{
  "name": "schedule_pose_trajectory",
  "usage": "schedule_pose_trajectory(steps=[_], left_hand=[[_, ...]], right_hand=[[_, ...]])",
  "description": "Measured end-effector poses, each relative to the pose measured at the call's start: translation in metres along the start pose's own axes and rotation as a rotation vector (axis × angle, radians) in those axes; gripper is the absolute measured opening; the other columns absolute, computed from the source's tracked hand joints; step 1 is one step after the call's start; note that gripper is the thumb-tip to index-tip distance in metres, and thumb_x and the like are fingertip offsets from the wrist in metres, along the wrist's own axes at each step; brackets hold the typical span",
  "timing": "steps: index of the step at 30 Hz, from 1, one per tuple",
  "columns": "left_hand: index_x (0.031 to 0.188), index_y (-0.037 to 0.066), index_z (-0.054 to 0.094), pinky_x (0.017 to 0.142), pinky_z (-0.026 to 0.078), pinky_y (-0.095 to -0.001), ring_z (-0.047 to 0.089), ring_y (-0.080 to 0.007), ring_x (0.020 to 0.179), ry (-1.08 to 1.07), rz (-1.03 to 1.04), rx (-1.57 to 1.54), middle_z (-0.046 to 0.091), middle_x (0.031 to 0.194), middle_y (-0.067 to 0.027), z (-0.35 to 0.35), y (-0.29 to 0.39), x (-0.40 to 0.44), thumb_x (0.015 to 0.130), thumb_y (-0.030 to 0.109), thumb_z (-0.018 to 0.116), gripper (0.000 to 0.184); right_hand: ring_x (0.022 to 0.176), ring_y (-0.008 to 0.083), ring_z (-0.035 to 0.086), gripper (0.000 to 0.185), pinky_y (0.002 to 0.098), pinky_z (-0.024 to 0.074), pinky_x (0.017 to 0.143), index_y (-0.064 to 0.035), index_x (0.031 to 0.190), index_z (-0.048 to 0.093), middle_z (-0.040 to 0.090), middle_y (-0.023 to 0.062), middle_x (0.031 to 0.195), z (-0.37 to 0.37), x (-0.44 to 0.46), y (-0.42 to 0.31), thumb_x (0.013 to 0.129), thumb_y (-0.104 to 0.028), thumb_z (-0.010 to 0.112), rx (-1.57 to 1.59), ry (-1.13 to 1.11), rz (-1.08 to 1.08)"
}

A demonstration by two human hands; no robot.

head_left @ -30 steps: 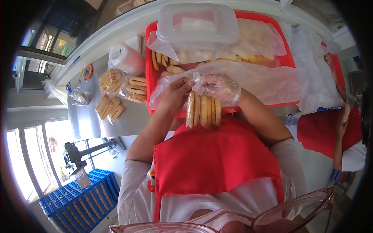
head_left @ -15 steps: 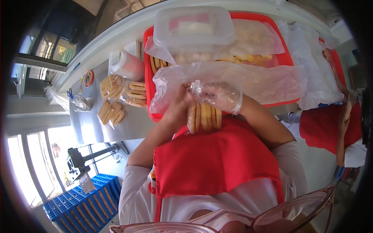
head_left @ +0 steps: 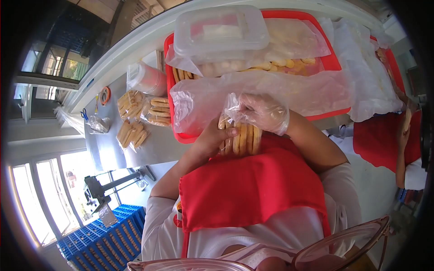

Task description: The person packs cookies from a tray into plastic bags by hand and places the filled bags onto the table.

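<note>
A clear plastic bag of biscuits [head_left: 246, 139], oblong and golden, hangs upright in front of the red apron. My bare left hand [head_left: 216, 139] is closed round the bag's left side, with the thumb across the biscuits. Above it, my right hand [head_left: 264, 110], in a clear plastic glove, pinches the bag's gathered top; some fingertips are hidden. Just behind the hands lies a red tray [head_left: 337, 58], partly covered by clear plastic sheeting [head_left: 312, 92]. Rows of biscuits [head_left: 275, 66] show inside the tray.
A translucent lidded box [head_left: 221, 43] rests over the tray. To the left are several filled biscuit bags [head_left: 132, 133], a white tub [head_left: 149, 79], an orange tape roll [head_left: 104, 95] and blue scissors [head_left: 84, 114]. Blue crates [head_left: 106, 239] stand lower left. Another person's arm [head_left: 402, 140] is at right.
My left hand has moved down from the bag's twisted neck to its side, by the biscuits. My right hand stays at the top, and the view has shifted slightly.
</note>
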State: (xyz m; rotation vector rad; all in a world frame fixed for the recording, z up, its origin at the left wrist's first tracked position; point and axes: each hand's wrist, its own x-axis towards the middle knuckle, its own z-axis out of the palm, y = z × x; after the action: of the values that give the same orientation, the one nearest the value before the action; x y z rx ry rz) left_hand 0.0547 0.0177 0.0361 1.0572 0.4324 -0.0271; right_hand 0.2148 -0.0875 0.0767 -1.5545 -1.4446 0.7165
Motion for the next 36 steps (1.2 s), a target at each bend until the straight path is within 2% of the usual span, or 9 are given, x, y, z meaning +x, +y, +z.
schedule_pose_trajectory(steps=[12,15,17,20,21,24,27,30,36], left_hand=[[0.120,-0.005,0.032,0.083,0.041,-0.0278,0.049,-0.0166,0.097,0.190,0.011,0.332,0.051,0.106,-0.0133,0.007,0.009,-0.005,0.069,0.011,0.069,0.065],[0.117,-0.004,0.035,0.080,0.042,-0.0283,0.050,-0.0150,0.094,0.211,0.014,0.411,0.052,0.102,-0.0114,0.005,0.008,-0.005,0.069,0.012,0.069,0.061],[0.114,-0.002,0.037,0.079,0.042,-0.0284,0.050,-0.0138,0.091,0.240,0.046,0.467,0.052,0.099,-0.0096,0.002,0.001,-0.005,0.069,0.012,0.069,0.057],[0.109,0.002,0.039,0.077,0.042,-0.0283,0.050,-0.0129,0.088,0.199,-0.008,0.408,0.052,0.095,-0.0071,0.009,0.013,-0.012,0.068,0.011,0.070,0.052],[0.108,0.002,0.039,0.076,0.042,-0.0281,0.050,-0.0128,0.087,0.169,0.024,0.393,0.051,0.093,-0.0066,0.004,0.009,-0.011,0.068,0.011,0.070,0.052],[0.105,0.004,0.038,0.075,0.043,-0.0277,0.050,-0.0130,0.085,0.101,0.126,0.408,0.052,0.091,-0.0062,-0.008,-0.003,-0.010,0.067,0.009,0.070,0.050],[0.102,0.004,0.037,0.075,0.044,-0.0281,0.053,-0.0141,0.085,0.066,0.270,0.552,0.056,0.095,-0.0084,-0.006,0.005,-0.014,0.067,0.007,0.070,0.049],[0.097,0.004,0.036,0.075,0.046,-0.0289,0.056,-0.0168,0.088,0.084,0.421,0.800,0.059,0.103,-0.0126,0.004,0.028,-0.022,0.065,0.004,0.072,0.048],[0.097,0.003,0.037,0.069,0.049,-0.0295,0.060,-0.0201,0.081,0.168,0.623,0.862,0.058,0.098,-0.0154,-0.005,0.014,-0.021,0.067,0.005,0.071,0.045]], right_hand=[[0.070,0.0240,0.054,0.027,0.0349,0.0416,0.065,-0.0033,0.081,0.053,0.053,0.0103,0.072,-0.015,0.000,-0.003,0.079,-0.029,0.059,-0.075,-0.171,0.242],[0.070,0.0268,0.055,0.024,0.0340,0.0430,0.064,-0.0033,0.082,0.053,0.057,0.0123,0.076,-0.015,-0.002,-0.006,0.076,-0.024,0.063,-0.309,-0.186,0.131],[0.071,0.0281,0.056,0.024,0.0347,0.0433,0.064,-0.0020,0.084,0.052,0.058,0.0133,0.078,-0.001,-0.005,0.019,0.076,-0.022,0.062,0.043,-0.066,-0.047],[0.071,0.0283,0.055,0.021,0.0342,0.0434,0.064,-0.0012,0.084,0.053,0.058,0.0132,0.078,-0.018,-0.007,-0.004,0.076,-0.018,0.061,-0.104,-0.123,0.001],[0.071,0.0281,0.055,0.019,0.0337,0.0433,0.064,-0.0012,0.085,0.053,0.057,0.0129,0.077,-0.026,-0.007,-0.016,0.076,-0.017,0.060,-0.267,-0.181,0.069],[0.070,0.0252,0.055,0.013,0.0334,0.0426,0.064,-0.0022,0.083,0.052,0.056,0.0120,0.077,-0.024,0.000,0.005,0.076,-0.011,0.058,0.384,0.123,-0.010],[0.077,0.0242,0.056,0.010,0.0324,0.0439,0.070,-0.0035,0.084,0.053,0.056,0.0095,0.081,-0.039,-0.003,-0.008,0.075,-0.005,0.057,0.076,0.031,0.028],[0.079,0.0243,0.050,0.028,0.0348,0.0406,0.073,-0.0051,0.077,0.051,0.051,0.0069,0.082,-0.042,-0.006,-0.003,0.070,-0.026,0.069,0.028,-0.100,-0.140],[0.094,0.0298,0.052,0.040,0.0369,0.0431,0.079,-0.0062,0.081,0.058,0.053,0.0134,0.103,-0.024,-0.019,-0.011,0.056,-0.031,0.078,-0.194,0.111,-0.266]])
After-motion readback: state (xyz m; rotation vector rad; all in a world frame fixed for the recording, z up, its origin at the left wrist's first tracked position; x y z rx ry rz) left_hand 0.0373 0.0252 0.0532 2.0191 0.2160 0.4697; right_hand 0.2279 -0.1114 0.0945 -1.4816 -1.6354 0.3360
